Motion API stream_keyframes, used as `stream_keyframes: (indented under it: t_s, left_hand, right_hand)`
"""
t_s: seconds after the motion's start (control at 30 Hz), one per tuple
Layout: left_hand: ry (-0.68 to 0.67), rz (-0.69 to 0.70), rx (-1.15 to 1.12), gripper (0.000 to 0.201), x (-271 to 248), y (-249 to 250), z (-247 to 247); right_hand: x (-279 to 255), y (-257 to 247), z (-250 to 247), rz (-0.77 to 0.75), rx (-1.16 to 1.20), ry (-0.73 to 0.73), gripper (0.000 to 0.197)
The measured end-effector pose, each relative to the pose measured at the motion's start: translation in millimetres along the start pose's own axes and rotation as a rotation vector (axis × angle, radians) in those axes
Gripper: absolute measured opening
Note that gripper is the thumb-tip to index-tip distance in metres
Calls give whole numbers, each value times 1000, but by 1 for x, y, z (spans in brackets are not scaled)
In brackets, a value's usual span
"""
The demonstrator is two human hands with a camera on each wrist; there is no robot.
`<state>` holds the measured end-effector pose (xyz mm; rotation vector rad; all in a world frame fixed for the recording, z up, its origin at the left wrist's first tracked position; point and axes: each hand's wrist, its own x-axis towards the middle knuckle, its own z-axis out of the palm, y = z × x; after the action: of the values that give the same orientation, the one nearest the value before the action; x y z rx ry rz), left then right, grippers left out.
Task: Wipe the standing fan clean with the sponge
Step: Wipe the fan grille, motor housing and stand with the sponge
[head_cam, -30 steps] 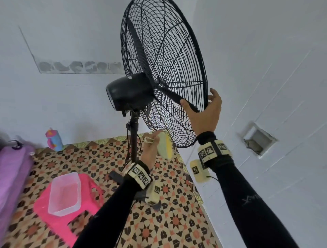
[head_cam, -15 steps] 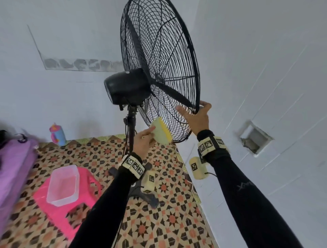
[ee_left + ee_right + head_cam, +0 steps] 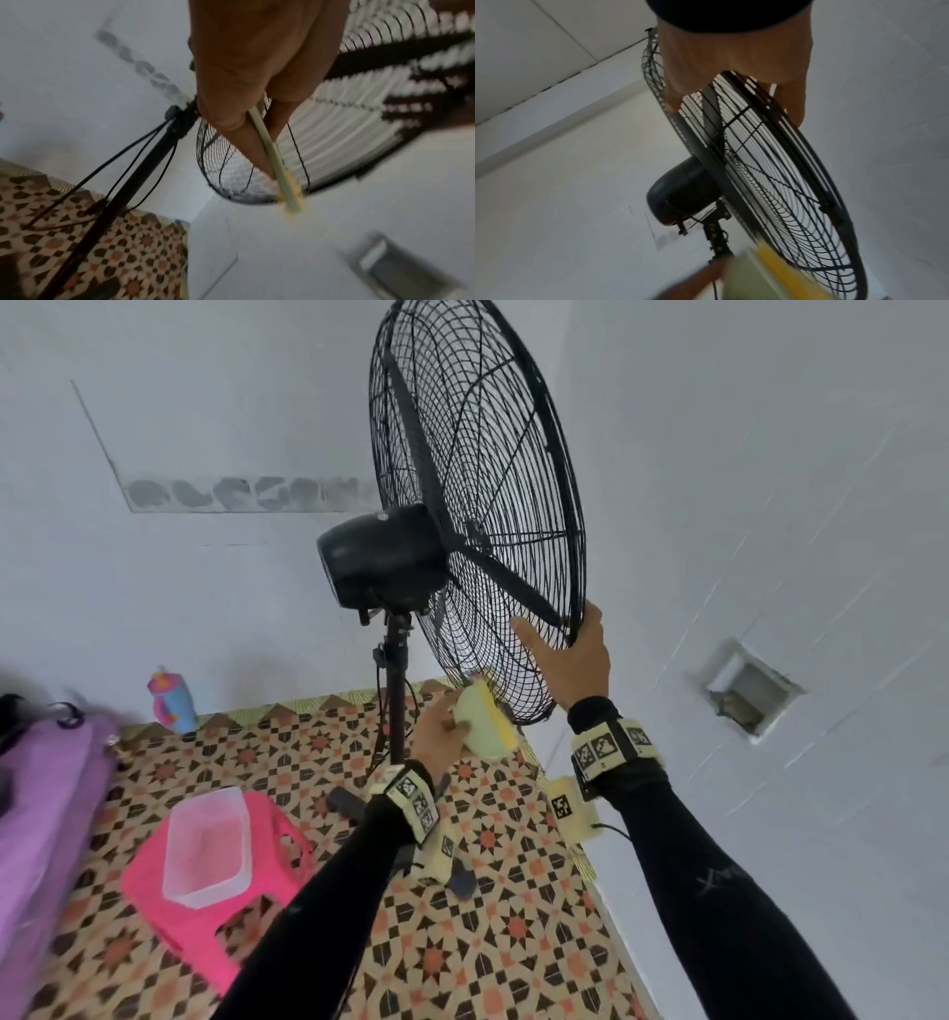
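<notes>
While a purple bag (image 3: 36,814) lies blurred at the far left edge of the head view, a small pink and blue bottle (image 3: 172,701) stands on the floor against the white wall just beyond it; further right a pink stool (image 3: 169,924) sits on the patterned floor tiles (image 3: 513,942) with a clear plastic tub (image 3: 205,845) resting on its seat; next comes the black standing fan (image 3: 390,557), its pole (image 3: 395,701) rising from the tiles to the motor housing, its wide wire cage (image 3: 477,505) tilted and turned toward the right-hand wall; just right of the pole the left hand (image 3: 436,729) pinches the sponge (image 3: 485,719) between thumb and fingers, the pale green face toward the camera and the yellow layer toward the cage; the sponge is at the lowest part of the cage, and in the blurred left wrist view its yellow edge (image 3: 290,194) seems to touch the bottom rim wires, though I cannot be sure of contact; further right the right hand (image 3: 572,654) holds the lower right rim of the cage, thumb on the near side and fingers (image 3: 793,105) wrapped over the outer edge; beyond it a small recessed box (image 3: 744,690) is set into the white tiled wall.
</notes>
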<state>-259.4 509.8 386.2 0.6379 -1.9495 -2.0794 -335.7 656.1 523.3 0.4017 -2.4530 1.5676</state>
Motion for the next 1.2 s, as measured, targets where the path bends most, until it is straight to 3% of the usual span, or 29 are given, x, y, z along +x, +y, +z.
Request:
stream_keyframes:
  t_s: [0.1, 0.27, 0.4, 0.5, 0.57, 0.67, 0.8, 0.97, 1.1, 1.2]
  left_hand:
    - [-7, -66, -101, 63, -20, -34, 1]
    - [156, 7, -458, 56, -32, -48, -13]
    - [34, -145, -478, 26, -43, -51, 7]
    - [-124, -182, -381, 41, -43, -51, 14]
    - [-154, -195, -413, 53, -38, -46, 16]
    - [-24, -194, -518, 56, -33, -51, 14]
    - [155, -241, -589, 79, -37, -69, 2]
    - [3, -170, -563, 63, -23, -53, -7]
    - [17, -174, -449, 60, -5, -32, -28]
    - [-62, -164, -437, 60, -7, -27, -26]
  right_hand:
    - [-16, -7, 11, 11, -7, 31, 104]
    - [-29, -12, 17, 20, -28, 60, 106]
    - [-27, -17, 17, 20, -33, 63, 105]
    - [-30, -15, 16, 22, -34, 62, 102]
    - [-32, -15, 16, 27, -34, 65, 103]
    - [-29, -18, 15, 32, -40, 52, 104]
    - [-28, -19, 14, 18, -51, 55, 97]
    - [-30, -15, 12, 25, -54, 74, 95]
    - [-29, -17, 15, 23, -69, 85, 96]
    - [-31, -17, 18, 30, -70, 111, 97]
